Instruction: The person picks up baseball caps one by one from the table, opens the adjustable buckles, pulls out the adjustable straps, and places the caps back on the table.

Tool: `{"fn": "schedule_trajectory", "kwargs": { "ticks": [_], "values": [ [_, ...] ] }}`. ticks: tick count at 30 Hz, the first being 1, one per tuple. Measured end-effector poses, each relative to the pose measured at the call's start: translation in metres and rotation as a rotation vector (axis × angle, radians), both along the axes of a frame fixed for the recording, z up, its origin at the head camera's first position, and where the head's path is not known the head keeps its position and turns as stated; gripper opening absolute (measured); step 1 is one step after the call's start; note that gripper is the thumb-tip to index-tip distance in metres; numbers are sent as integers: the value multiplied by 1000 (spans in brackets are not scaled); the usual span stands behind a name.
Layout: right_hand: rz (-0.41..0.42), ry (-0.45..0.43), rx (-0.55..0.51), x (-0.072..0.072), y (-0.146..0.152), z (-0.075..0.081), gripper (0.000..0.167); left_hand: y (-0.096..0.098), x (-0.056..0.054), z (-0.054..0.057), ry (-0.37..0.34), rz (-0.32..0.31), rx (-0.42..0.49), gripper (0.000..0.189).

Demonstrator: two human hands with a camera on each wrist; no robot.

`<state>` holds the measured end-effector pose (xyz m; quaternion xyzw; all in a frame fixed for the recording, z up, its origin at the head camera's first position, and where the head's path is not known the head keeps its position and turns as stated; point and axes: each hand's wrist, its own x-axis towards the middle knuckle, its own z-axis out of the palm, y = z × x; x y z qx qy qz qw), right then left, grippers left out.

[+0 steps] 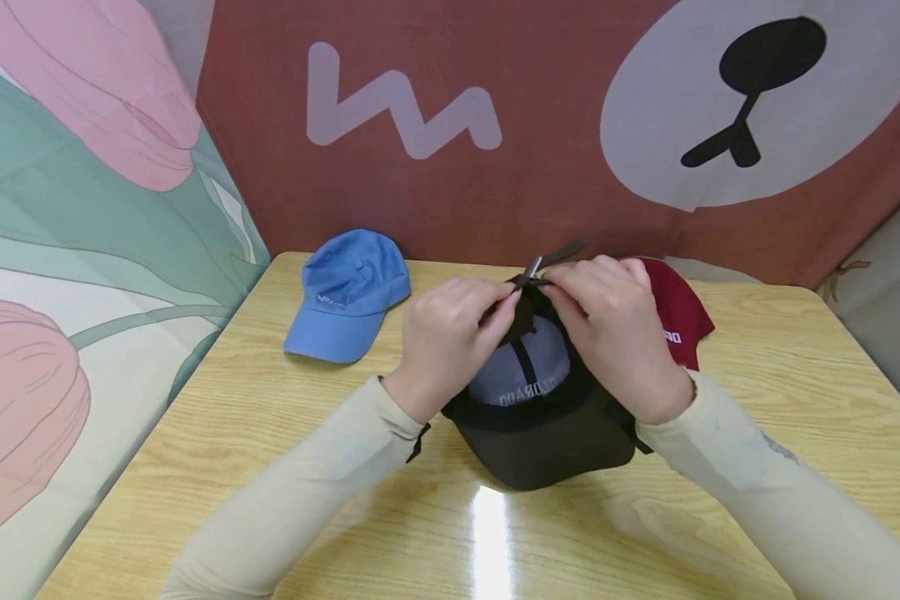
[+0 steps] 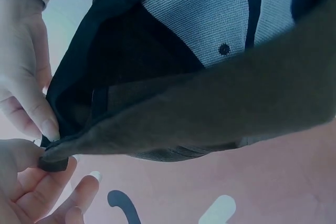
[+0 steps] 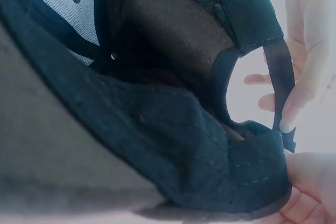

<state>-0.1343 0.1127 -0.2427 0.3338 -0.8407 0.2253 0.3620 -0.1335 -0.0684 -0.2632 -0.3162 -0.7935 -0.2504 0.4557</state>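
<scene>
A dark brown baseball cap (image 1: pixel 547 458) is tilted with its brim toward me, its grey mesh lining and reversed lettering showing inside. At the cap's back, my left hand (image 1: pixel 453 329) pinches one side of the strap closure. My right hand (image 1: pixel 611 321) pinches the other side, close to the left fingertips. A loose strap end (image 1: pixel 568 250) sticks up between the hands beside a small metal clasp (image 1: pixel 532 268). In the right wrist view the dark strap (image 3: pixel 278 77) spans the opening at the cap's back. Fingers partly hide the clasp.
A blue cap (image 1: pixel 356 287) sits at the table's back left. Behind my right hand, a dark red cap (image 1: pixel 678 308) is partly hidden. The wooden table (image 1: pixel 270 467) meets a printed cloth backdrop (image 1: pixel 540 175) at its far edge.
</scene>
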Motion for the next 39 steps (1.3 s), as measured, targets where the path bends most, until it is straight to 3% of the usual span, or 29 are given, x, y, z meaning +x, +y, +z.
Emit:
{"fn": "schedule_trajectory", "kwargs": {
  "ticks": [17,23,33,39],
  "values": [
    [37,32,29,-6,4,0,24,8,-6,-1,-10,21,-13,13],
    [12,8,24,-8,8,1,27,9,-4,0,10,5,-24,13],
    [10,-35,5,-7,10,-1,28,8,-4,-3,-28,0,-25,13],
    [13,-34,-18,-6,16,1,27,12,-4,2,-19,-12,-25,13]
  ]
}}
